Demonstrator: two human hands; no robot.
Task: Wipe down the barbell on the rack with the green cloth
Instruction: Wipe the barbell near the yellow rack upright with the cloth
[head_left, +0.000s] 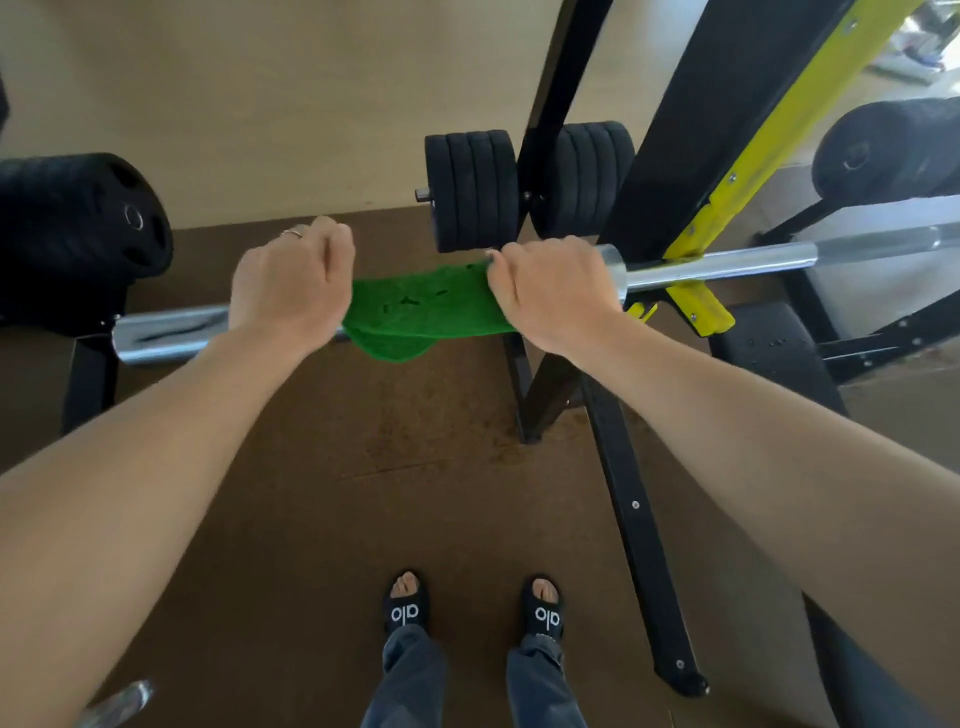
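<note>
Head view: left hand (291, 280) and right hand (556, 291) grip the green cloth (421, 309) draped over the barbell (717, 262) (mid-wipe), likely sliding along next.

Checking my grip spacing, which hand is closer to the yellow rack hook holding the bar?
Right. The right hand grips the bar just beside the yellow rack hook; the left hand is farther along, past the green cloth.

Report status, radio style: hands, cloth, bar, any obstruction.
Left hand and right hand both grip green cloth. Cloth draped over barbell sleeve. Yellow rack hook just beyond right hand.
</note>
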